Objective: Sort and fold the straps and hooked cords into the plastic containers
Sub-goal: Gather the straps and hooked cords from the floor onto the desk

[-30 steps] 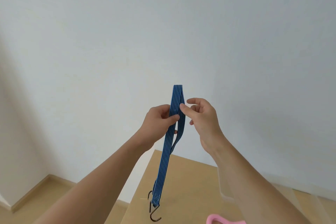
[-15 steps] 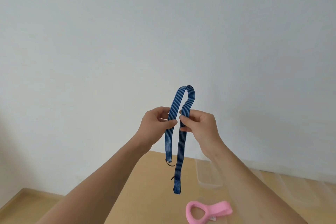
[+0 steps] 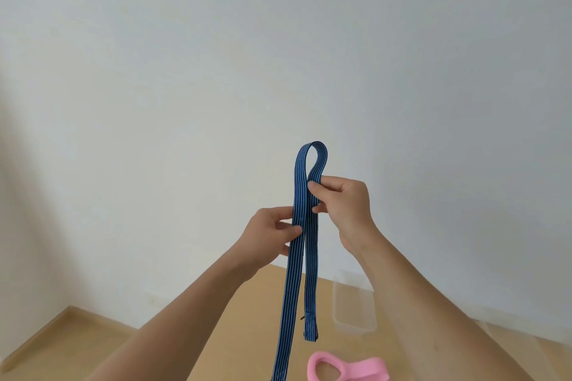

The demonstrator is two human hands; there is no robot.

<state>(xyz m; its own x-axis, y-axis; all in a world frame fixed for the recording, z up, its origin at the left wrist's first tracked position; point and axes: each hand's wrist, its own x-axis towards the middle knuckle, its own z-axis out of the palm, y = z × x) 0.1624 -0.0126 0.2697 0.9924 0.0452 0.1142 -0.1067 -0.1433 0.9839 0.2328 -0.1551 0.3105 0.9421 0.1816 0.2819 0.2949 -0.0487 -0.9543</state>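
Observation:
A blue striped elastic cord (image 3: 298, 182) is held up in front of the white wall, folded over into a loop at the top. My left hand (image 3: 269, 237) pinches the left strand lower down. My right hand (image 3: 343, 206) pinches the right strand just under the loop. Both strands hang down side by side; the right one ends above the table, the left one runs out of the bottom of the frame. A clear plastic container (image 3: 354, 303) stands on the wooden table (image 3: 247, 334) behind my right forearm.
A pink plastic loop-shaped object (image 3: 346, 370) lies on the table at the bottom edge. More clear plastic (image 3: 507, 334) shows at the far right of the table. The wooden floor (image 3: 71, 346) lies to the left, below the wall.
The loop at the top has grown taller. My left hand has slid down the left strand and my right hand has risen. The strands hang longer and the hooks have dropped out of sight.

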